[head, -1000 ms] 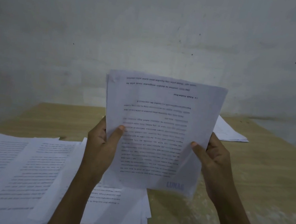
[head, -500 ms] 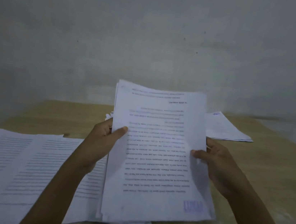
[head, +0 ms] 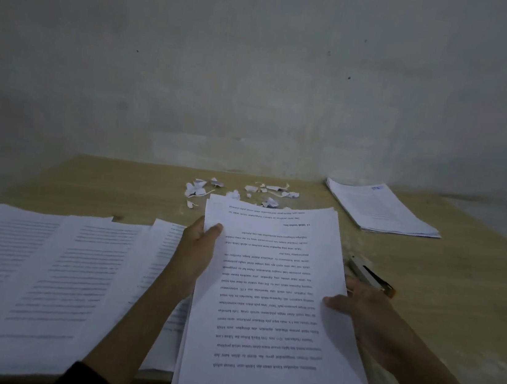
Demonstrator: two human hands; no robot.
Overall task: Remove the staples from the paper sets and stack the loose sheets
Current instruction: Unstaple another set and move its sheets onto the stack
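In the head view, your left hand (head: 196,248) pinches the left edge of the sheaf of sheets (head: 272,307) at lower centre of the frame, thumb on top. Your right hand (head: 359,309) grips its right edge. The sheaf sits low over the counter (head: 443,281). It looks light, floppy and prone to sliding sheet on sheet, so hold both long edges. A metal tool (head: 370,276) lies just right of it, with torn scraps (head: 239,190) above.

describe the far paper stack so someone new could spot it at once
On the wooden table, look to the far right corner, by the wall. The stack lies there flat and squared up. Unlike the held sheets and the sheets spread at left, it sits alone, untouched.
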